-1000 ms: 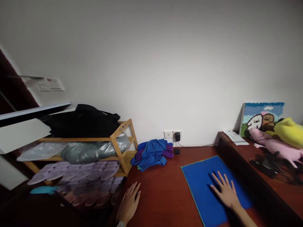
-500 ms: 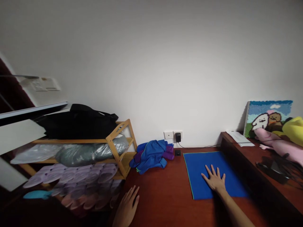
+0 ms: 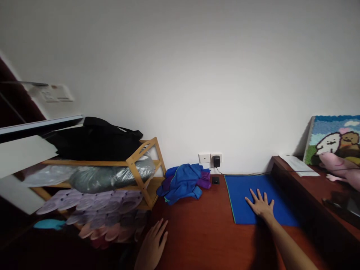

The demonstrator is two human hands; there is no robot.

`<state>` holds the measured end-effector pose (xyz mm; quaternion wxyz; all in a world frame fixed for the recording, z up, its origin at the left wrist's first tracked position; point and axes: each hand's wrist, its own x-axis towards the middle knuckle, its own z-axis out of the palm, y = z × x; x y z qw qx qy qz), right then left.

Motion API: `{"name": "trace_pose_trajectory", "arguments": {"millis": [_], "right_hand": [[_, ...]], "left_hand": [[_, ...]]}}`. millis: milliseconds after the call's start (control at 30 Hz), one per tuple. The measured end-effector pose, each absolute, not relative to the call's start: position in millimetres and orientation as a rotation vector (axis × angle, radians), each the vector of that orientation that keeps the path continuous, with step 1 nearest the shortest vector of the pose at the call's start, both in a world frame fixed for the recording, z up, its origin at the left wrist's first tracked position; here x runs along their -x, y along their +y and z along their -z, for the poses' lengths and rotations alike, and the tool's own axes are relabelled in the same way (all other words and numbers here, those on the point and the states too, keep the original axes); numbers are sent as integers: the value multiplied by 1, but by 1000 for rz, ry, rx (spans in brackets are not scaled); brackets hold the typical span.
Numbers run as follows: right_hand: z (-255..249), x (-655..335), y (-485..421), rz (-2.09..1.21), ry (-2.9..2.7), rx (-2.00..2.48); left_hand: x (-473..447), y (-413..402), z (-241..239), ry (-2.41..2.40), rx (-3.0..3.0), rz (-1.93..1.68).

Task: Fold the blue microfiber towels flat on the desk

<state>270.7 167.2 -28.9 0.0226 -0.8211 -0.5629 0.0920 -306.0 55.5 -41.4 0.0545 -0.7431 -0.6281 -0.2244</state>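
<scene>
My right hand (image 3: pixel 261 206) lies spread on a flat blue cloth (image 3: pixel 242 195) with a green edge, its palm down near the cloth's middle. The cloth is spread on the reddish-brown wooden tabletop (image 3: pixel 197 232), its far edge close to the wall. My left hand (image 3: pixel 152 245) rests at the table's left edge with fingers stretched out and holds nothing. Beyond it, a crumpled pile of blue and purple cloths (image 3: pixel 184 183) lies by the wall.
A wooden rack (image 3: pixel 142 176) at left holds a black bag (image 3: pixel 98 140), plastic-wrapped things and several slippers (image 3: pixel 92 202). A black plug (image 3: pixel 216 161) sits in the wall socket, its cable running right. A raised ledge (image 3: pixel 292 187) carries papers, a pink plush toy (image 3: pixel 341 167) and a fluffy picture (image 3: pixel 327 138).
The blue cloth has slid away from me toward the wall, with my right hand flat on it. My left hand stays about where it was. The view has shifted slightly.
</scene>
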Motion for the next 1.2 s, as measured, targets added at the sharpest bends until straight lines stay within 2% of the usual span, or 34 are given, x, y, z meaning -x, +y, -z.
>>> {"name": "trace_pose_trajectory", "arguments": {"millis": [200,367,500,667,800,900,1067,1200], "right_hand": [[22,-268,164,-290,-1736,2552],[-14,-222,153,-103,-1853,2245],[-56,-132,151,-197,-2277,1778],[-84,34,145,-270,-2551,1352],[-83,144,148,-244,-2527,1415],[-78,182,158,-221,-2449,1574],[-80,183,167,-195,-2379,1637],[-122,155,171,-109,-2221,1650]], "left_hand": [[300,48,31,-1960,2254,656],[298,41,28,-2035,2237,646],[296,37,26,-2058,2256,642],[293,31,23,-2096,2245,643],[293,28,26,-2081,2254,660],[294,26,33,-2070,2237,689],[293,22,35,-2068,2240,724],[290,22,26,-2084,2255,737]]}}
